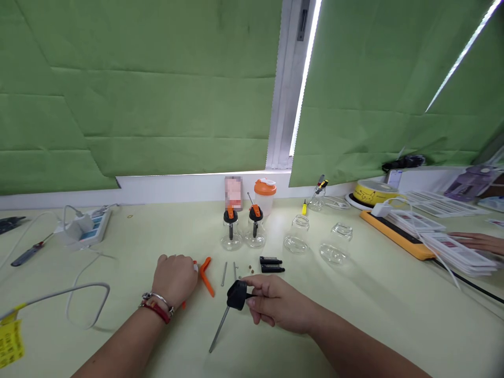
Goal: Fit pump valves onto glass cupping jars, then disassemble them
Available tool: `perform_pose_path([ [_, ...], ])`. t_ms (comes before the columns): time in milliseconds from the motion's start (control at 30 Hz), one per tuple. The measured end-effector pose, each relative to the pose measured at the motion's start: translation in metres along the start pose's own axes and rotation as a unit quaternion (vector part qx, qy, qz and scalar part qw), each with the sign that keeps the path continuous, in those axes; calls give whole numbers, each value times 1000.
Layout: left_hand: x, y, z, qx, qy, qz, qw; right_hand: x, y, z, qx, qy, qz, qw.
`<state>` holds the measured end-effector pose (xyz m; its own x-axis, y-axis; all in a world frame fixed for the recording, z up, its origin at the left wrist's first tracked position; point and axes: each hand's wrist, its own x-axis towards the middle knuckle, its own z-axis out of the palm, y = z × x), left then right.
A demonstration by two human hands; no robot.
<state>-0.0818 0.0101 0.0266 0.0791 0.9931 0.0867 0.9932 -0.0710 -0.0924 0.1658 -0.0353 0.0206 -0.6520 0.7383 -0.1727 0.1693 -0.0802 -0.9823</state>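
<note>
My right hand (277,303) pinches a black plastic cap (237,295) by a thin part on its side. A metal rod (219,329) slants down from the cap toward the table. To the left, my left hand (176,277) is closed over an orange plastic piece (195,266); only its ends show past the fingers. Beside that hand lies a bent orange handle (206,276). Between and beyond my hands are loose metal rods (224,274), tiny brownish parts (252,271) and two black ridged pieces (271,265).
Two glass jars with black-and-orange tops (231,231) stand ahead, near an orange-lidded cup (264,195). Two glass jars without tops (296,237) are farther right. A white cable (90,285) and screwdriver (29,254) lie left. Another person's hand (478,242) rests at right by an orange power strip (397,236).
</note>
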Motion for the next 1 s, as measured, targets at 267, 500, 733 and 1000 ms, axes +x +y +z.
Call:
perform_pose_path([
  [267, 4, 11, 0, -2, 28, 3, 1000, -1, -1, 0, 1, 3, 3, 1000],
  [500, 5, 8, 5, -3, 27, 10, 1000, -2, -2, -1, -9, -3, -4, 1000],
  [733, -17, 22, -14, -149, 100, 143, 973, 0, 0, 1, 6, 7, 0, 1000],
  [1000, -51, 40, -37, -483, -116, 362, 788, 4, 7, 11, 37, -8, -42, 998],
])
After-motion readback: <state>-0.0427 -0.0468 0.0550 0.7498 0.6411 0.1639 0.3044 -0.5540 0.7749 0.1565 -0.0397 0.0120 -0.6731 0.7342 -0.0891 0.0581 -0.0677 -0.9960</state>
